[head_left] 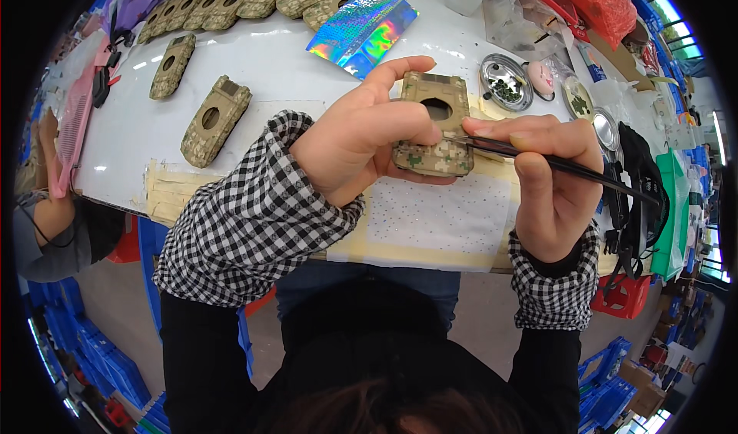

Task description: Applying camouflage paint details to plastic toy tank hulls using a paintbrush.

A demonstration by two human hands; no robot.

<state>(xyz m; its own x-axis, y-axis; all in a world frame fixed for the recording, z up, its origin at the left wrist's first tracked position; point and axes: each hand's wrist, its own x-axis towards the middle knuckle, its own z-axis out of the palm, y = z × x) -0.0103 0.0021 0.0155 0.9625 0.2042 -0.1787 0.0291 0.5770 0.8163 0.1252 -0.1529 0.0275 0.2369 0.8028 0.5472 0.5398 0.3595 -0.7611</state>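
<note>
A camouflage model tank hull (432, 154) with a round hole in its top is gripped in my left hand (344, 136), thumb over its upper face and fingers beneath. My right hand (555, 169) pinches slender black tweezers (565, 163), whose tips touch the hull beside my left thumb. Under my hands, a white sheet (438, 219) dotted with tiny specks lies taped at the table's front edge. Two similar hulls, a nearer hull (217, 123) and a farther hull (172, 66), stand to the left.
More hulls (223, 5) line the far edge beside a shiny holographic pouch (365, 30). At right are a round metal dish (484, 73) of small dark-green pieces, a black bag (642, 176) and a green tray (673, 215). Another person's arm (52, 219) shows at far left.
</note>
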